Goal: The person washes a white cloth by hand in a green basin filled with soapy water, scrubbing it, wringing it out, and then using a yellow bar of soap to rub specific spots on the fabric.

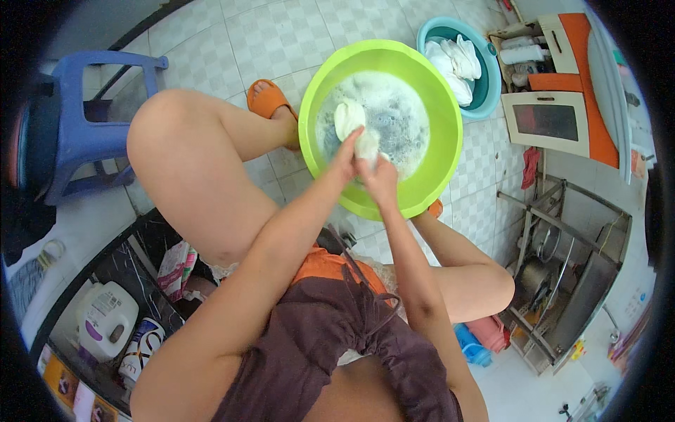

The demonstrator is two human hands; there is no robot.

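A large lime-green plastic basin (448,153) stands on the tiled floor between my feet, with foamy water (403,105) in it. Over its near part, my left hand (347,158) and my right hand (381,178) are close together, both closed on a wet white cloth (349,118). Part of the cloth bulges up beyond my left hand, and another part lies between the two hands. Some fingers are hidden by the cloth and slightly blurred.
Beyond the basin at right sits a teal tub (490,79) holding white cloths (464,60). A blue plastic stool (84,142) stands at left, a detergent jug (108,322) at lower left. On the right are a cabinet (548,124) and a metal rack (569,227).
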